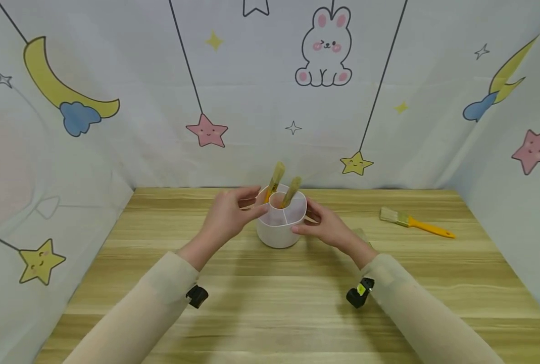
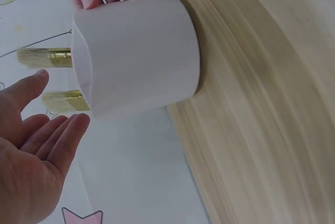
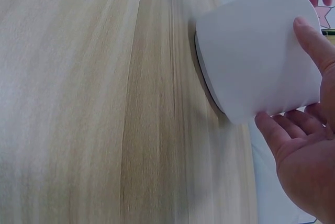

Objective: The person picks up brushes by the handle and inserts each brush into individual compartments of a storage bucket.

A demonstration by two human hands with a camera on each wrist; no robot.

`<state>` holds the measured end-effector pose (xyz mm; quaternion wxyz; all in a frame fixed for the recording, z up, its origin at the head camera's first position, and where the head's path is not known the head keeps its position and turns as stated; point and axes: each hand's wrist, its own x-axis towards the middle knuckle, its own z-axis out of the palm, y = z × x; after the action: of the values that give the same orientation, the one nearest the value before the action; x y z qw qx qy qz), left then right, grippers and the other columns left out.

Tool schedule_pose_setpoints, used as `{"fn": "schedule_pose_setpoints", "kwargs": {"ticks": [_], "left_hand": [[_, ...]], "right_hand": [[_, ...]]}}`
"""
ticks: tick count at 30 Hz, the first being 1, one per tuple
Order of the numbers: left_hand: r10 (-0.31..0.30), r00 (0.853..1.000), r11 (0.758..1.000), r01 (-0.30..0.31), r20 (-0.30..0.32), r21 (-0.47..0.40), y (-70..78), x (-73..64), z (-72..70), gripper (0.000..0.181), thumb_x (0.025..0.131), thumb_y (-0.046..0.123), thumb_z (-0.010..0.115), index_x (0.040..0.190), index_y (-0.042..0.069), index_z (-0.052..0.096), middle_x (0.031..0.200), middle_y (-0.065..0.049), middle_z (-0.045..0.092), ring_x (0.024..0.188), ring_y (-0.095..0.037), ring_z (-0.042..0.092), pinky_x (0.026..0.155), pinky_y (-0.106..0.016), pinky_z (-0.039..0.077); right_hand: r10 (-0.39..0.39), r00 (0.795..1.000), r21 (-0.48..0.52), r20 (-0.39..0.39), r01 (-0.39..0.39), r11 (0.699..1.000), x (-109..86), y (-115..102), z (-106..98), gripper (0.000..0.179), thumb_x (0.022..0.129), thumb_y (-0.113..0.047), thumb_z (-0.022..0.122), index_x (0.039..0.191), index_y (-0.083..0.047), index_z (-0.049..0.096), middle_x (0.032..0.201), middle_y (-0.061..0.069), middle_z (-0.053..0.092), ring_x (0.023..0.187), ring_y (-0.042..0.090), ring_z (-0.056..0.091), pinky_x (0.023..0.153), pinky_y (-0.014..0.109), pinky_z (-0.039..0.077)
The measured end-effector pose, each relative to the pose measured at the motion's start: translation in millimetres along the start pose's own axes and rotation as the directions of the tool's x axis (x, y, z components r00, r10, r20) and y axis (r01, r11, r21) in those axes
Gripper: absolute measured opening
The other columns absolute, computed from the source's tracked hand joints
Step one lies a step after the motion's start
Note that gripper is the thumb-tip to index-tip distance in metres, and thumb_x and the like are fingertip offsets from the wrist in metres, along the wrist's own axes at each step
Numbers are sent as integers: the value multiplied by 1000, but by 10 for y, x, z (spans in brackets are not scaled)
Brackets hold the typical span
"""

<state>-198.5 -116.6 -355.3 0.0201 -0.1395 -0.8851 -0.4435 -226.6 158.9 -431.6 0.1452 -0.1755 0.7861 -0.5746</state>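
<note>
White holder (image 1: 279, 235) with a divided interior stands upright on a wooden table (image 1: 251, 323), between the fingers of a person's two bare hands. Right hand (image 1: 326, 225) grasps its outer wall, thumb on the near face and fingers along the side. Left hand (image 1: 229, 210) is released, its fingers loosely extended beside the opposite rim; whether a fingertip touches is impossible to tell. Two brushes rise bristles-up from the holder: one brush (image 1: 276, 174) nearer the left fingers, leaning slightly, and a second brush (image 1: 292, 189) nearer the right fingers, slanting from around the central ring. Well to the right of the right fingers, an orange-handled brush (image 1: 417, 222) lies flat, bristles toward them. Beyond the fingers hangs a pale backdrop (image 1: 260, 91) printed with stars, moons and a rabbit.
</note>
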Motion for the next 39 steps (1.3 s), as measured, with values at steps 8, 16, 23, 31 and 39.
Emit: {"fn": "schedule_pose_setpoints", "kwargs": {"ticks": [8, 16, 23, 31, 39], "left_hand": [[2, 999, 998, -4, -39, -61, -160, -83, 32, 58, 93, 14, 87, 146, 4, 66, 147, -14, 66, 126, -32, 70, 95, -39, 63], [-59, 998, 993, 56, -25, -107, -342, -137, 55, 74, 90, 16, 89, 157, 9, 56, 154, -16, 59, 130, -33, 67, 97, -43, 62], [-138, 987, 961, 154, 83, -232, -551, -38, 43, 90, 91, 19, 89, 166, 14, 41, 163, -18, 49, 144, -34, 56, 108, -45, 56], [-110, 977, 932, 165, 181, -323, -680, 35, 55, 91, 93, 14, 86, 168, 13, 35, 168, -15, 43, 150, -33, 48, 117, -44, 49], [-96, 976, 919, 162, 195, -360, -708, 55, 132, 91, 92, 9, 86, 168, 9, 34, 168, -15, 42, 151, -34, 47, 116, -43, 49]], "right_hand": [[-8, 1000, 3, 7, 8, 1000, 5, -4, -10, 95, 97, -11, 82, 170, -1, 22, 173, 20, 30, 157, 38, 36, 123, 49, 40], [-9, 1000, 11, 11, 8, 1000, 5, 2, -6, 95, 96, -10, 82, 170, -1, 22, 173, 19, 31, 157, 37, 36, 123, 48, 40], [-4, 1000, -52, 8, 5, 999, -38, -6, -69, 99, 96, -20, 84, 171, -6, 21, 175, 16, 28, 159, 36, 33, 123, 49, 40], [11, 1000, -172, 17, -8, 985, -191, -25, -308, 100, 97, -29, 83, 172, -10, 21, 176, 16, 23, 161, 35, 27, 127, 51, 34], [32, 999, -488, -23, -39, 872, -387, -53, -537, 102, 94, -49, 81, 172, -15, 25, 174, 17, 30, 156, 46, 33, 123, 68, 33]]}}
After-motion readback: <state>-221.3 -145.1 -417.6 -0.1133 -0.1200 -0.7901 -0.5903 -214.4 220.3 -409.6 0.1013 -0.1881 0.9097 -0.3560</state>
